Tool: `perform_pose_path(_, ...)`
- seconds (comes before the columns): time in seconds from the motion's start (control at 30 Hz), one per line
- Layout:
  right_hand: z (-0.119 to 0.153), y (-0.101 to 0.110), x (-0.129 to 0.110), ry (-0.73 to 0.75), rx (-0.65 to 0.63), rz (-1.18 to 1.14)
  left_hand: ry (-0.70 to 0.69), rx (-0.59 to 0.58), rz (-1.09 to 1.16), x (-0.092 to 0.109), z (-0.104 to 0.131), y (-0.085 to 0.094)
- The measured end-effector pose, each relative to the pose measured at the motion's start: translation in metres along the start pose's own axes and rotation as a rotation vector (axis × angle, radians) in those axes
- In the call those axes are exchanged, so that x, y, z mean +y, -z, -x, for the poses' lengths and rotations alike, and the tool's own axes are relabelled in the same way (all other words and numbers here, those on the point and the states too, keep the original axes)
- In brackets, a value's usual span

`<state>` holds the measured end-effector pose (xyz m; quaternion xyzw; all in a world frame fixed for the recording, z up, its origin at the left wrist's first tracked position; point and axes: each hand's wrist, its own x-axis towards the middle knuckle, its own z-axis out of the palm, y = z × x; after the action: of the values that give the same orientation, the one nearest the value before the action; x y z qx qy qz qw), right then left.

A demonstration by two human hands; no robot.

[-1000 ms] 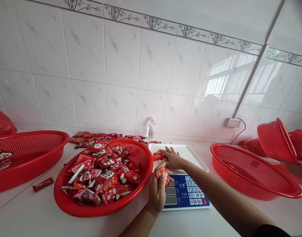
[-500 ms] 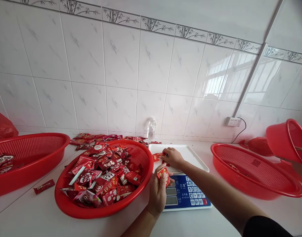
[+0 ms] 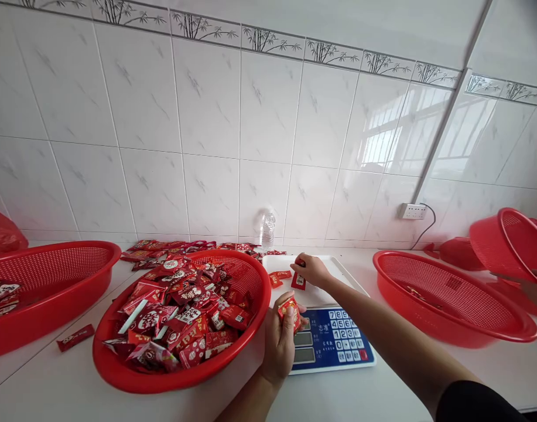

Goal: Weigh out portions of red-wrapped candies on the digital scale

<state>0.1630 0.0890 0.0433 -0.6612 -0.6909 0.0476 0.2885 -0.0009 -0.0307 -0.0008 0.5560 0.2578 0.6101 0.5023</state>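
My left hand (image 3: 280,346) is closed around red candy packets (image 3: 289,312), held over the left edge of the scale's blue keypad panel (image 3: 327,340). Above the white weighing tray (image 3: 338,266), my right hand (image 3: 312,271) pinches a dark red packet (image 3: 298,280) with white lettering. Brighter red packets (image 3: 277,278) lie on the tray just left of it. To the left of my hands, a red plastic basket (image 3: 264,293) is heaped with many red wrapped packets (image 3: 180,316). Part of the tray is hidden behind my right forearm.
Another red basket (image 3: 105,258) with some packets stands far left, and a loose packet (image 3: 75,338) lies between. A third red basket (image 3: 457,328) is on the right, beside a tilted one (image 3: 492,240). A clear bottle (image 3: 268,230) and scattered packets (image 3: 154,249) line the wall.
My right hand has risen slightly and now holds the dark red packet up off the tray. My left hand keeps its packets. The camera view has shifted a little.
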Motion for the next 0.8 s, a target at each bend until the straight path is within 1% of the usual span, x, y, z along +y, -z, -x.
perform_pose_path(0.17, -0.005, 0.002, -0.015, 0.117, -0.041, -0.003, -0.005, 0.015, -0.033, -0.002, 0.000, 0.001)
perform_pose_path(0.3, -0.012, 0.002, -0.020, 0.158, -0.061, -0.026, -0.002, -0.015, -0.047, -0.003, -0.001, 0.002)
perform_pose_path(0.43, -0.013, 0.002, -0.016, 0.168, -0.088, -0.048, -0.003, -0.025, -0.046, -0.003, -0.001, 0.003)
perform_pose_path(0.63, -0.008, 0.007, -0.006, 0.176, -0.056, -0.028, 0.011, -0.040, -0.052, -0.004, 0.000, 0.002)
perform_pose_path(0.8, -0.003, 0.009, -0.004, 0.186, -0.014, -0.011, -0.037, 0.024, -0.032, -0.008, 0.001, -0.002)
